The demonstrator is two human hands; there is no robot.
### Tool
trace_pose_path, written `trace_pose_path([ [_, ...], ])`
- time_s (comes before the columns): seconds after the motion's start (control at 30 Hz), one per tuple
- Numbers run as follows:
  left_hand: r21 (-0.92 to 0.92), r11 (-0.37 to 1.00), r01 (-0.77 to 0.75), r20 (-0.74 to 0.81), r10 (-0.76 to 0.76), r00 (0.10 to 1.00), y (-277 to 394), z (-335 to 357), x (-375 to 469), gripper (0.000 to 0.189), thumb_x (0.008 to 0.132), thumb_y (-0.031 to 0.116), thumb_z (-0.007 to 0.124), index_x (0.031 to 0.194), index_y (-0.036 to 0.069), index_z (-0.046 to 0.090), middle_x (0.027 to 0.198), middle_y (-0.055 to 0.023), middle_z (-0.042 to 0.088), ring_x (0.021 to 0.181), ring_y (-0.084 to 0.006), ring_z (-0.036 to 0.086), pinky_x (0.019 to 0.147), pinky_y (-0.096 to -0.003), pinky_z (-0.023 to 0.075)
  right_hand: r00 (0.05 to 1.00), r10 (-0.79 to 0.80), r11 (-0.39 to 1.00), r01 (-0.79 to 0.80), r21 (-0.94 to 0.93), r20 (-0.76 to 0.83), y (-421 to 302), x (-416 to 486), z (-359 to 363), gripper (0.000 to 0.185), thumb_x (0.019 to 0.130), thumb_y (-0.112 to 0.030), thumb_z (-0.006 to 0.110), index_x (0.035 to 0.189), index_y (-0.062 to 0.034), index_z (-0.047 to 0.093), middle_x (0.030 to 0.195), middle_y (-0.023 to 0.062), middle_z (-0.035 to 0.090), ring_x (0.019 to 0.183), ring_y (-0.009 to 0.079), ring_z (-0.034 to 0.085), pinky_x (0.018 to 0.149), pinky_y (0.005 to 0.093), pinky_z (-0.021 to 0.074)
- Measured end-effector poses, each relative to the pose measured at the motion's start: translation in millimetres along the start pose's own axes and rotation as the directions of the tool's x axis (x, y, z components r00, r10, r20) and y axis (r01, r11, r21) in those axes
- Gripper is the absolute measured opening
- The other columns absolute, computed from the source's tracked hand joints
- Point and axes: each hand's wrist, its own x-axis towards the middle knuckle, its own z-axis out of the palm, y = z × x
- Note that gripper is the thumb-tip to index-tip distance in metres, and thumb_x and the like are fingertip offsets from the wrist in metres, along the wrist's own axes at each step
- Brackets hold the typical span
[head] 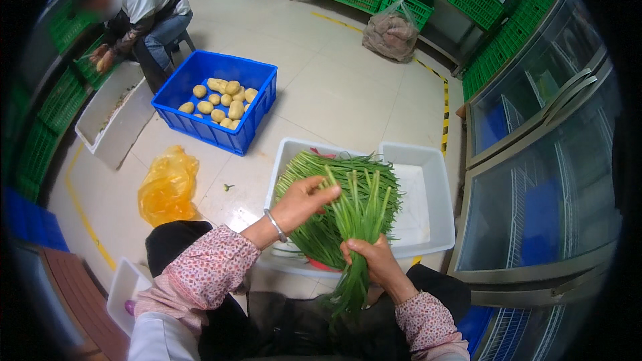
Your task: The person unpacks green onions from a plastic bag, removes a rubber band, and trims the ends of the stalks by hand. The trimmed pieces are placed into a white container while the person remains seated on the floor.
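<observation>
My right hand (368,255) is closed around the middle of a bunch of leafy green stalks (358,215), which looks like garlic chives or a similar vegetable. The pale cut ends point up and the leaves hang down over my lap. My left hand (306,200), with a metal bangle at its wrist, has thumb and fingers at the pale end of a stalk on the bunch's left side. Beneath both hands, a large pile of the same greens (311,230) lies in a white plastic tub (275,175).
Another white tub (439,185) adjoins on the right. A blue crate (200,133) of potatoes and a yellow plastic bag (168,185) stand left. A seated person (150,10) works by a white bin (118,148). Glass-door cabinets (531,195) line the right side.
</observation>
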Motion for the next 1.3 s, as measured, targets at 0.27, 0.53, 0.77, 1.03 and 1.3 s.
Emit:
trace_pose_path([
  [0.27,-0.051,0.998,-0.046,-0.134,0.039,0.990,7,-12,13,0.023,0.096,0.026,0.062,0.094,0.003,0.066,0.076,-0.0022,0.064,0.062,-0.0095,0.058,0.056,-0.0246,0.0507,0.999,0.014,0.999,-0.016,0.046,0.037,-10,-2,1,0.031,0.088,-0.013,0.064,0.114,-0.0010,0.050,0.073,0.0095,0.059,0.058,0.0148,0.054,0.054,0.0284,0.0458],
  [0.53,-0.009,1.000,-0.030,-0.244,0.027,0.969,15,-41,12,0.048,0.099,0.041,0.053,0.063,0.010,0.054,0.058,-0.0068,0.061,0.047,-0.0124,0.056,0.047,-0.0240,0.0426,0.990,-0.076,0.997,0.073,-0.030,-0.121,-10,-11,-16,0.023,0.088,-0.013,0.065,0.103,0.0010,0.055,0.075,0.0095,0.061,0.059,0.0152,0.056,0.055,0.0282,0.0473],
  [0.77,0.073,0.995,-0.075,0.147,0.063,0.987,-13,15,-5,0.030,0.093,0.027,0.068,0.104,-0.001,0.066,0.094,-0.0053,0.069,0.079,-0.0097,0.061,0.072,-0.0252,0.0511,0.992,-0.098,0.979,0.082,-0.186,-0.076,0,-2,-9,0.021,0.088,-0.013,0.065,0.101,0.0011,0.058,0.077,0.0096,0.063,0.060,0.0146,0.057,0.055,0.0279,0.0478],
  [1.03,-0.126,0.987,0.102,0.028,-0.099,0.995,-13,-4,5,0.022,0.093,0.023,0.066,0.094,0.000,0.065,0.082,-0.0037,0.066,0.068,-0.0114,0.060,0.063,-0.0241,0.0516,1.000,0.007,1.000,-0.006,0.031,-0.020,-12,-3,-1,0.022,0.088,-0.018,0.067,0.099,-0.0001,0.059,0.075,0.0072,0.062,0.062,0.0146,0.056,0.056,0.0287,0.0457],
  [1.3,-0.244,0.965,-0.093,-0.404,-0.014,0.915,30,-57,22,0.033,0.100,0.030,0.050,0.075,0.008,0.053,0.068,-0.0054,0.059,0.061,-0.0129,0.058,0.056,-0.0270,0.0475,0.997,0.046,0.998,-0.043,0.042,-0.055,-8,-16,-11,0.031,0.087,-0.014,0.065,0.112,0.0010,0.053,0.075,0.0107,0.060,0.057,0.0153,0.054,0.053,0.0284,0.0453],
])
